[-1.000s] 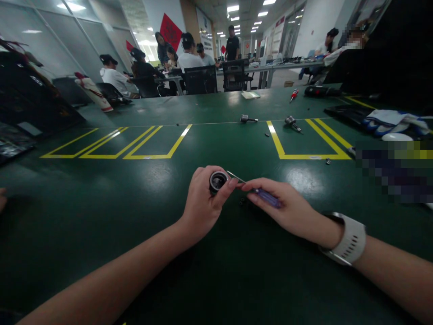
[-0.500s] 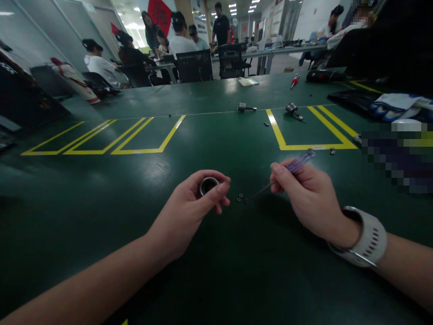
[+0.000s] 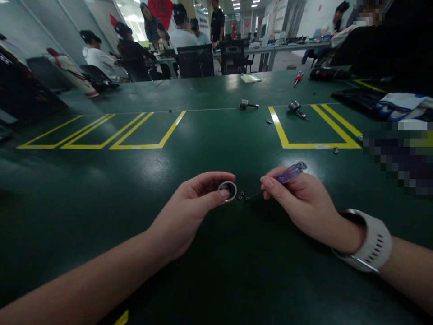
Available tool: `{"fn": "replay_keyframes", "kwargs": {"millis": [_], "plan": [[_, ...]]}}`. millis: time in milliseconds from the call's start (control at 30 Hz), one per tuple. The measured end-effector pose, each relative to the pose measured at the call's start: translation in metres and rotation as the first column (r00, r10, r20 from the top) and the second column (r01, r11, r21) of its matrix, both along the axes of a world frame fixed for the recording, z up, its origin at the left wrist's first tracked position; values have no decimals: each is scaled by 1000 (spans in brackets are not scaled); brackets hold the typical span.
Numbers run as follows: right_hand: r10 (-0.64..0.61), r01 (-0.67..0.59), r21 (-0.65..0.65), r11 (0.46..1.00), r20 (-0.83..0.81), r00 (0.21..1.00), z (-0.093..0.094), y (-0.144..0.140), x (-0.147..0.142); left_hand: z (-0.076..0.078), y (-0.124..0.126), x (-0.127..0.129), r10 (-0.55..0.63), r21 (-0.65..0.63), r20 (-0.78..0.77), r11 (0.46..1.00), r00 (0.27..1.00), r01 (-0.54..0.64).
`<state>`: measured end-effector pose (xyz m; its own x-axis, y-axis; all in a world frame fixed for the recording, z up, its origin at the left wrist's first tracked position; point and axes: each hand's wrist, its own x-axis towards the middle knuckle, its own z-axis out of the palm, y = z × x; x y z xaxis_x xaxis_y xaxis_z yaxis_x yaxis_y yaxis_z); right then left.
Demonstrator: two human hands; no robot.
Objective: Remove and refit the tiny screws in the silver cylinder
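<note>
Between the thumb and fingers of my left hand [image 3: 199,203] is a round metal cup-shaped part [image 3: 232,191], its open rim tilted toward me and to the right. My right hand [image 3: 297,198] grips a screwdriver with a clear purple handle [image 3: 290,173]. Its thin shaft slants down to the left, and the tip is at a small dark ring [image 3: 248,199] on the table. Whether the tip sits inside that ring I cannot tell. Two more small rings [image 3: 241,195] lie beside it, close to the metal part.
On the green table [image 3: 209,131], yellow tape outlines [image 3: 137,147] mark areas left and right. Farther back lie two metal parts with shafts, one here [image 3: 248,104], one here inside the right outline [image 3: 297,110]. A red screwdriver [image 3: 298,78] and blue-white gloves [image 3: 399,106] lie beyond. People sit behind.
My left hand has shifted the metal part right, toward the small rings, and turned its rim. My right hand has moved slightly left and down with the screwdriver.
</note>
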<state>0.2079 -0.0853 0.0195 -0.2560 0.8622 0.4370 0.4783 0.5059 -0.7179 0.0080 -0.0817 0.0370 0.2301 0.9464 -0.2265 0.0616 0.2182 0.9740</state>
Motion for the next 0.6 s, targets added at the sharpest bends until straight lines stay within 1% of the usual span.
{"fn": "replay_keyframes", "kwargs": {"millis": [133, 267, 400, 500, 600], "plan": [[-40, 40, 3, 999, -14, 999, -2, 0, 0, -2, 0, -1, -15, -25, 9, 1000, 1000, 15], [-22, 24, 45, 999, -47, 999, -2, -2, 0, -3, -2, 2, -40, -32, 123, 999, 992, 44], [40, -39, 58, 998, -16, 999, 1, -3, -1, -7, -5, 6, -49, 3, 195, 999, 980, 50], [116, -113, 81, 990, -30, 993, 2, -4, -1, -11, -5, 8, -75, 29, 199, 997, 977, 71], [212, -211, 94, 973, -8, 977, 3, -6, -2, -16, -4, 8, -110, 63, 178, 993, 978, 100]]}}
